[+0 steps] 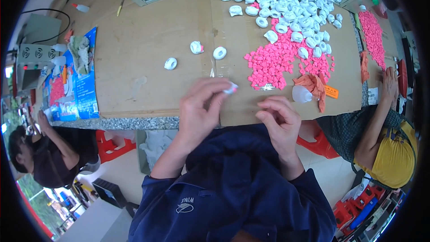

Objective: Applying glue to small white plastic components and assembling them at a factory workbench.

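Observation:
My left hand (pixel 200 104) is closed, pinching a small white ring-shaped part (pixel 230 89) with a bit of pink showing on it. To its right my right hand (pixel 281 118) hovers at the near edge with fingers loosely curled. Its thumb and fingertip stand apart, and no object shows between them. Beyond my hands lie a white ring part (pixel 219 53), another with a pink piece at its side (pixel 195 47) and a third further left (pixel 170 63). Small pink pieces (pixel 270 65) form a pile ahead of my right hand, with a heap of white ring parts (pixel 286 2) behind it.
A white squeeze bottle (pixel 301 94), an orange cloth (pixel 317 87) and an orange packet (pixel 331 91) lie right of my right hand. Brown cardboard (pixel 148 40) covers the table. People sit at the left (pixel 58 152) and right (pixel 389 152), with more pink pieces (pixel 372 36) at right.

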Motion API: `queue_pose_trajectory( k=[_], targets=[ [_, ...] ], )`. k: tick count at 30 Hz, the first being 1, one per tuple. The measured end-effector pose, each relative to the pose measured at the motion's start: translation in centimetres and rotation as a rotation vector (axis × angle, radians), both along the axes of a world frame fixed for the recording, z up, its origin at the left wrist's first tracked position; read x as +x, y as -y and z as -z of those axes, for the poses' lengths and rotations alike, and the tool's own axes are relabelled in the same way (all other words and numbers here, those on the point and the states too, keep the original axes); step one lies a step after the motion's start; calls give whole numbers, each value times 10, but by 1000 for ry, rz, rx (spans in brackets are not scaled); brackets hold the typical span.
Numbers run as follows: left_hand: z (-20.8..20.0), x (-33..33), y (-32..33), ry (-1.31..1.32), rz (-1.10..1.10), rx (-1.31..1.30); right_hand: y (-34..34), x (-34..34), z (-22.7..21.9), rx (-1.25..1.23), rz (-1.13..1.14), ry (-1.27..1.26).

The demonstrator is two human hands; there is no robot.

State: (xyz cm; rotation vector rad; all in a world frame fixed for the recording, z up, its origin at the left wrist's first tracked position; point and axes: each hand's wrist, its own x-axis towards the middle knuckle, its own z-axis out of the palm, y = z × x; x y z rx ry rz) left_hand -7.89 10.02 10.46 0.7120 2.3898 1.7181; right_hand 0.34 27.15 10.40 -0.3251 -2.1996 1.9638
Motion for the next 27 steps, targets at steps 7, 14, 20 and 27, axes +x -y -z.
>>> queue_pose_trajectory(
  k=[7,14,20,27],
  targets=[
    [-18,-50,-7,-401,-215,-284,-39,39,30,274,394,-335],
    [-10,-136,-60,-580,-62,-386,-45,11,13,482,441,-51],
    [-28,-107,-56,-230,69,-277,-54,10,14,521,300,-230],
    [-20,-9,-16,753,169,572,-31,27,0,-41,70,-199]
  ],
)
